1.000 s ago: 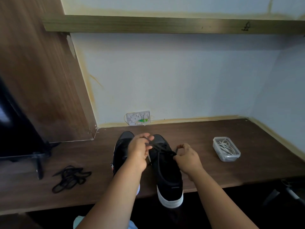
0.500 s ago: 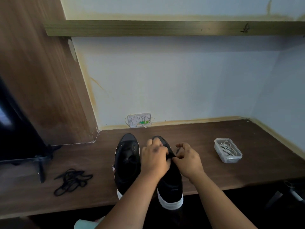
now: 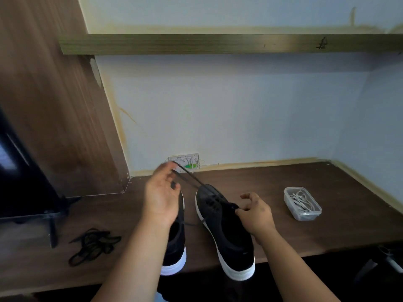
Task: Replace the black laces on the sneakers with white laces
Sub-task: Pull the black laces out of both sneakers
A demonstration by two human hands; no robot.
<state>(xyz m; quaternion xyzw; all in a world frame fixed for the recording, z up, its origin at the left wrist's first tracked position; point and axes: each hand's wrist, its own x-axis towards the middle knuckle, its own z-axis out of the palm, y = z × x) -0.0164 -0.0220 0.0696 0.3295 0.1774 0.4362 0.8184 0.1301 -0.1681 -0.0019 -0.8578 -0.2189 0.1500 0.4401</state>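
Observation:
Two black sneakers with white soles stand side by side on the brown desk (image 3: 272, 184), heels over its front edge. My left hand (image 3: 161, 197) is raised above the left sneaker (image 3: 176, 247) and pinches a black lace (image 3: 192, 178) that runs taut from the toe eyelets of the right sneaker (image 3: 226, 232). My right hand (image 3: 255, 212) rests on the right sneaker and pinches its tongue or upper edge near the eyelets. A loose black lace (image 3: 93, 245) lies in a tangle on the desk at the left. White laces lie in a clear plastic box (image 3: 302, 203) at the right.
A dark monitor on a stand (image 3: 24, 184) stands at the far left. A wall socket (image 3: 185, 162) sits behind the sneakers. A wooden shelf (image 3: 218, 43) runs overhead. A dark object (image 3: 383, 264) sits below the desk edge at the lower right.
My left hand has left the right sneaker's eyelets and moved up and to the left, drawing the black lace out taut. My right hand stays on the right sneaker.

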